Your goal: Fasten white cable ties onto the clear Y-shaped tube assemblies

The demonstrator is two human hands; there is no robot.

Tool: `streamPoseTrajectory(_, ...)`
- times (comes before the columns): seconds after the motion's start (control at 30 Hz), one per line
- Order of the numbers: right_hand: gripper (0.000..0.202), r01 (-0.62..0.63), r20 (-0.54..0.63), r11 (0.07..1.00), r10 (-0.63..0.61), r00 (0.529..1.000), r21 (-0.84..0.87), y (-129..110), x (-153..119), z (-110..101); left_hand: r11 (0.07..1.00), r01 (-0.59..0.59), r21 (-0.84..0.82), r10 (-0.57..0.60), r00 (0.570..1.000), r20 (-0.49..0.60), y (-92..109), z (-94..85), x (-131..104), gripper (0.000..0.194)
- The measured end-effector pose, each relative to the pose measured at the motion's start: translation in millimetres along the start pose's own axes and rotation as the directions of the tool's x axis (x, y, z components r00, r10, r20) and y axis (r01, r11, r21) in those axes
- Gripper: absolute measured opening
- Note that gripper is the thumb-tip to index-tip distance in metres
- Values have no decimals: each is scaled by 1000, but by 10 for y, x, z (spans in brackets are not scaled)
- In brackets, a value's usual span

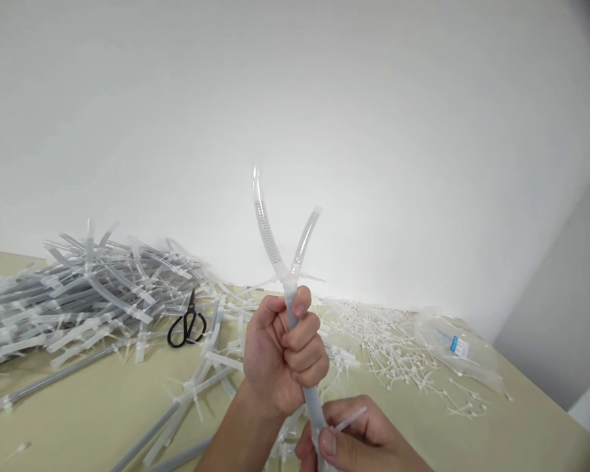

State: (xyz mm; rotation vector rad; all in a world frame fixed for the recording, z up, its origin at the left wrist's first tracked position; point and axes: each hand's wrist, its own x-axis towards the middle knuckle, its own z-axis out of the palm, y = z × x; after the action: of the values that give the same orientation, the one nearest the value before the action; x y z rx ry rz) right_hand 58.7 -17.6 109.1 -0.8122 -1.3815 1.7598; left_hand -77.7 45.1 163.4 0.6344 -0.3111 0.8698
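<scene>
My left hand [288,351] is wrapped round a translucent grey tube [314,408] and holds it upright in the middle of the view. Above that fist the tube splits into two clear ribbed branches [266,233] in a Y, with a white cable tie [314,278] at the fork. Lower down, my right hand [347,436] pinches the same tube between thumb and fingers. A thin white tie end [351,418] sticks out beside the right thumb. The tube's lower end is hidden by the right hand and the frame's edge.
A large heap of similar tubes [93,288] lies at the left, with black scissors [187,324] beside it. More tubes [177,406] lie near the front. Loose white ties [393,341] and a clear plastic bag [486,367] rest on the table [521,432] at the right.
</scene>
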Motion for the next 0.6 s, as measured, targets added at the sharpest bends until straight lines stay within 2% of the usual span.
streamPoseTrajectory(0.13,40,30,-20,1000,-30,999,-2,118,28,-52,995,-42,88,46,998,-49,29,-13,9,20)
streamPoseTrajectory(0.27,37,36,-91,996,-28,995,84,200,29,-88,988,-65,139,76,994,-76,49,-21,15,22)
streamPoseTrajectory(0.43,32,72,-153,997,-68,986,24,172,21,-77,986,-57,158,72,993,-96,30,-7,9,25)
streamPoseTrajectory(0.6,33,11,-226,1000,-7,974,19,139,-3,-20,989,-36,142,47,996,-76,9,-3,9,28)
